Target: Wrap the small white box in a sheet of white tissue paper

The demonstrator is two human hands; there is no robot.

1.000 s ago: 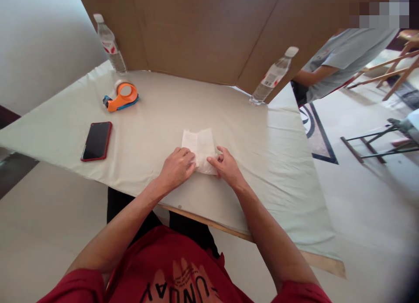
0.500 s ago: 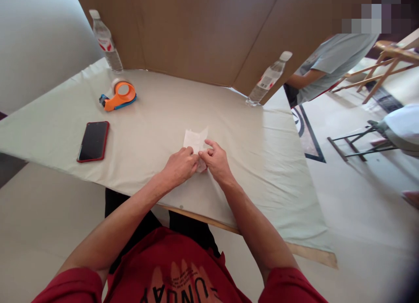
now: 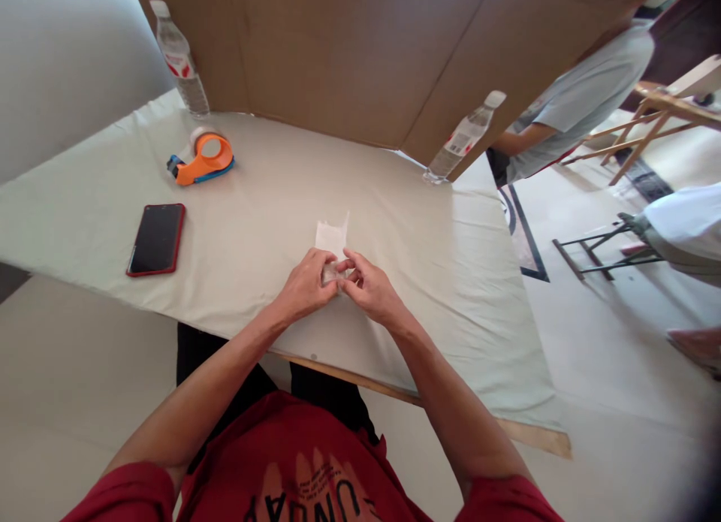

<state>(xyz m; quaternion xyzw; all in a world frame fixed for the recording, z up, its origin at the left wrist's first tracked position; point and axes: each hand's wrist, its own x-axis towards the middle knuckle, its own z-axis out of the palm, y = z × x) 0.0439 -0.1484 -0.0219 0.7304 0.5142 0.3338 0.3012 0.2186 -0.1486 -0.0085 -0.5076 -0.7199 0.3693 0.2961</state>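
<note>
A small sheet of thin white paper (image 3: 331, 237) lies near the middle of the cloth-covered table, its far end flat with an uneven top edge. Close to me, its near end is gathered between my hands and looks crumpled or wrapped. My left hand (image 3: 307, 285) curls round that end from the left, thumb and fingers closed on it. From the right, my right hand (image 3: 369, 285) grips the same part with bent fingers and thumb. The fingers partly cover this end, so I cannot make out whether anything lies inside.
A red-cased phone (image 3: 156, 239) and an orange tape dispenser (image 3: 206, 160) lie on the left. Water bottles stand at the back left (image 3: 183, 67) and back right (image 3: 460, 143), before a cardboard panel (image 3: 338, 56). Beyond it at right sits a person (image 3: 586, 86).
My hands have shifted from pinching the paper's near part to curling round it from both sides. The paper's right flap has moved inward, and less of the sheet shows.
</note>
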